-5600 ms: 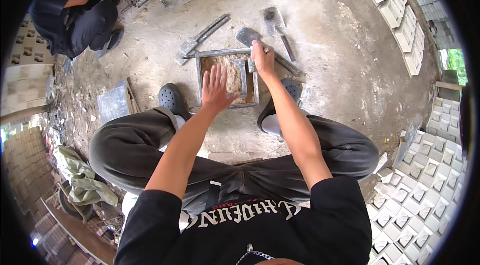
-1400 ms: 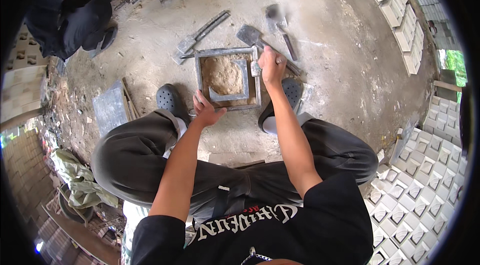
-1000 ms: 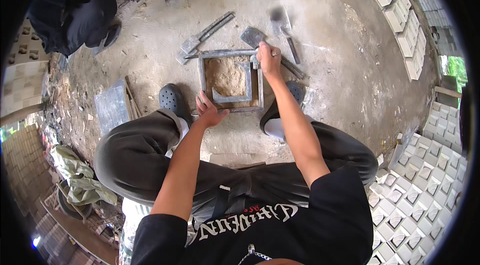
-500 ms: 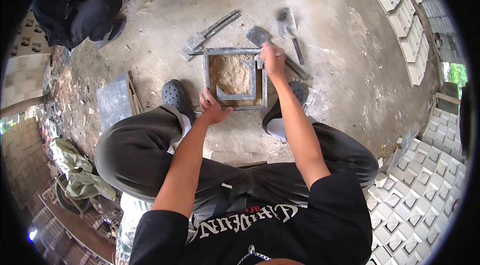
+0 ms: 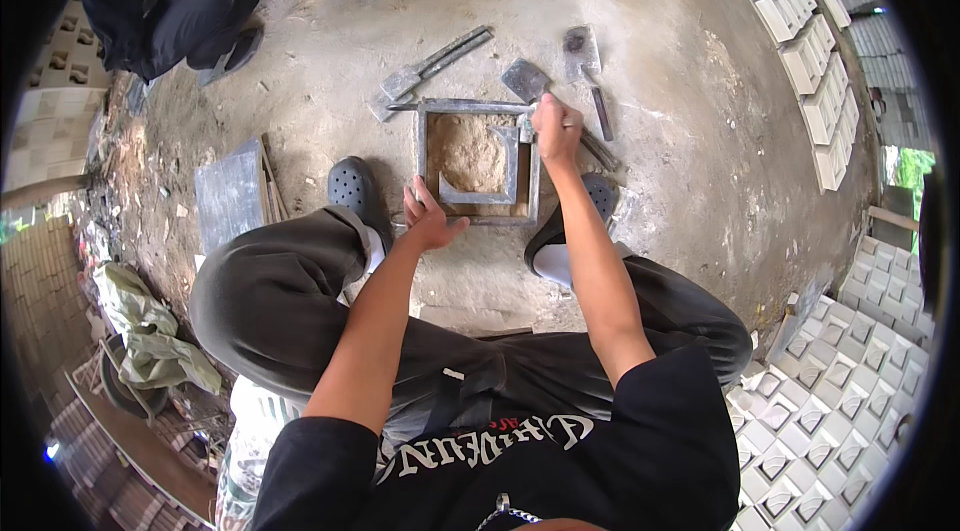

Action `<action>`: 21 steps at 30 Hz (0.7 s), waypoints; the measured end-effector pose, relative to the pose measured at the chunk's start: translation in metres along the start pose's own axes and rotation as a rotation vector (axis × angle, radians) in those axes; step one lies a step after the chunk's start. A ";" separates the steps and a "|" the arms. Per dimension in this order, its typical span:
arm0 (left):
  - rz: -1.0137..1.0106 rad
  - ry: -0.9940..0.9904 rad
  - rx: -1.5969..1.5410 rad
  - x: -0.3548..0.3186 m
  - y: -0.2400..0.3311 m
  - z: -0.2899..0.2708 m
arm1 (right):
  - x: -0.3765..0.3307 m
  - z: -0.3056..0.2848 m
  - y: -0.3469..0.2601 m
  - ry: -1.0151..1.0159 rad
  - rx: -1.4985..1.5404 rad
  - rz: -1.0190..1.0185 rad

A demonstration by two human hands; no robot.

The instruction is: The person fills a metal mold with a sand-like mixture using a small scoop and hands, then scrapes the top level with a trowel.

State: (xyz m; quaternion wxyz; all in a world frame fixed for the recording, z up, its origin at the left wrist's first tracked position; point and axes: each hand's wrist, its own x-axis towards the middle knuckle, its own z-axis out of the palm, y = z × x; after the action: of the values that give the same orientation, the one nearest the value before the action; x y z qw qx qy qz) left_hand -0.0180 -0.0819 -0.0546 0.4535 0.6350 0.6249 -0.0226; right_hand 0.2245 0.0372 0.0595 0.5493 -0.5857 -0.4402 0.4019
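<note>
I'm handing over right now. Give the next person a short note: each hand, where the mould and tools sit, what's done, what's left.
Left hand: open, fingers on the near-left edge of the square metal mould frame.
Right hand: closed at the frame's far-right corner, gripping something I can't make out.
The frame lies on the concrete floor between both feet, with a sandy mix and an L-shaped metal insert inside.
Trowels lie beyond it.
Done: mix is in.
Left, likely: level and demould.

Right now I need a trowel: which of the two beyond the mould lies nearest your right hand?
The trowel with the tilted grey blade, just beyond the right hand; the darker trowel lies farther away.
</note>
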 end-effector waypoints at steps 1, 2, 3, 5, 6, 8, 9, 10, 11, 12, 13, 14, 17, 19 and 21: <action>-0.010 -0.014 0.003 -0.002 -0.001 0.004 | -0.006 0.003 0.002 0.039 -0.094 -0.015; -0.020 -0.027 0.005 -0.004 -0.002 0.008 | -0.006 0.001 0.002 -0.009 -0.113 0.024; -0.027 -0.023 0.014 0.001 -0.001 0.002 | -0.001 0.005 -0.009 0.058 -0.143 0.009; -0.086 -0.090 0.049 -0.007 0.014 -0.010 | -0.005 0.007 -0.019 0.191 -0.203 0.006; -0.095 -0.087 0.047 -0.009 0.021 -0.015 | -0.009 0.006 -0.024 0.220 -0.032 0.043; -0.053 -0.077 0.034 -0.008 0.020 -0.009 | -0.010 -0.005 0.003 0.142 -0.004 0.055; -0.055 -0.071 0.034 -0.007 0.016 -0.007 | -0.005 -0.001 0.001 0.097 0.017 0.052; -0.056 -0.066 0.035 -0.006 0.012 -0.006 | 0.003 -0.001 -0.003 0.036 -0.063 0.084; -0.057 -0.060 0.037 -0.005 0.008 -0.004 | 0.004 -0.002 -0.007 0.046 -0.063 0.061; -0.070 -0.072 0.029 -0.008 0.006 -0.006 | 0.000 0.002 -0.019 0.052 -0.058 0.042; -0.075 -0.083 0.024 -0.009 0.010 -0.010 | -0.004 0.002 -0.028 0.063 -0.055 0.016; -0.080 -0.093 0.018 -0.010 0.014 -0.014 | -0.008 0.001 -0.020 0.056 0.001 -0.045; -0.069 -0.063 0.033 -0.008 0.021 -0.008 | -0.007 -0.001 0.007 -0.038 -0.227 -0.132; -0.073 -0.041 0.028 -0.010 0.014 -0.008 | 0.003 0.009 -0.001 -0.102 -0.304 -0.104; -0.046 -0.018 0.037 -0.010 0.011 -0.004 | -0.002 0.008 -0.017 -0.035 -0.247 -0.090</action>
State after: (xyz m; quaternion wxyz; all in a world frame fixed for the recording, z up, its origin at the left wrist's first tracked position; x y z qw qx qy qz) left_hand -0.0135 -0.0854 -0.0404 0.4469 0.6285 0.6346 -0.0501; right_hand 0.2148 0.0382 0.0753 0.4826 -0.6216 -0.5216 0.3296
